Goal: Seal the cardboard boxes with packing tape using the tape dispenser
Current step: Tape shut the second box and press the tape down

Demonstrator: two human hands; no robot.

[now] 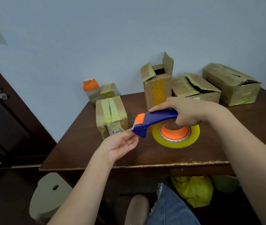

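Dispenser: tape dispenser (153, 122), glossy blue plastic w/ orange hub + orange guard by a toothed metal blade; held just above the table (96, 151), near front-centre, blade end pointing left.
Tape: tape roll (176, 135) on the hub, clear yellowish film, smooth flat ring, printed paper core edge visible.
R hand: right hand (187, 111) wraps the curved blue handle, fingers curled tight round it, thumb laid along the top.
L hand: left hand (121, 146) palm up, fingers loosely bent, tips at the blade end; whether they pinch a tape end, cannot tell.
Sealed box: small box (111, 117) left of dispenser, brown cardboard, flaps shut, wrinkled yellowish tape strips over the top seam.
Open boxes: tall box (156, 88) behind dispenser, flaps up, amber tape band down its front; flat box (195, 90) beside it, one flap lifted; big box (231, 83) far right, creased, dented, end flap gaping.
Table: dark brown wood, scuffed, front edge chipped.
Other: bottle (91, 90) w/ orange lid, back left corner, next to a tiny taped box (108, 90).
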